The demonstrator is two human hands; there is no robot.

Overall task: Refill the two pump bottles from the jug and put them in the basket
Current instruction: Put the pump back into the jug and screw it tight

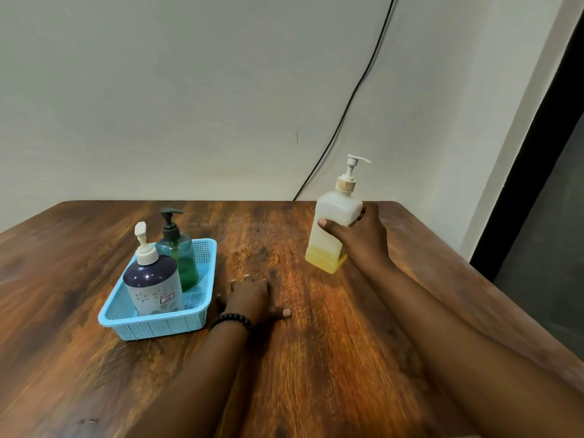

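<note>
A light blue mesh basket [164, 324] sits on the wooden table at the left. Inside it stand two pump bottles: a dark blue and white one [155, 286] with a white pump in front, and a clear teal one [181, 257] with green liquid and a black pump behind. At the right, my right hand [360, 235] grips a tall white translucent jug [331, 229] with a white pump top and a little yellow liquid at the bottom, tilted slightly. My left hand [256, 298] rests flat on the table beside the basket's right side, fingers apart, holding nothing.
The wooden table [284, 374] reaches to a pale wall at the back. A black cable [344, 109] runs down the wall behind the table. A dark panel [550, 235] stands beyond the table's right edge.
</note>
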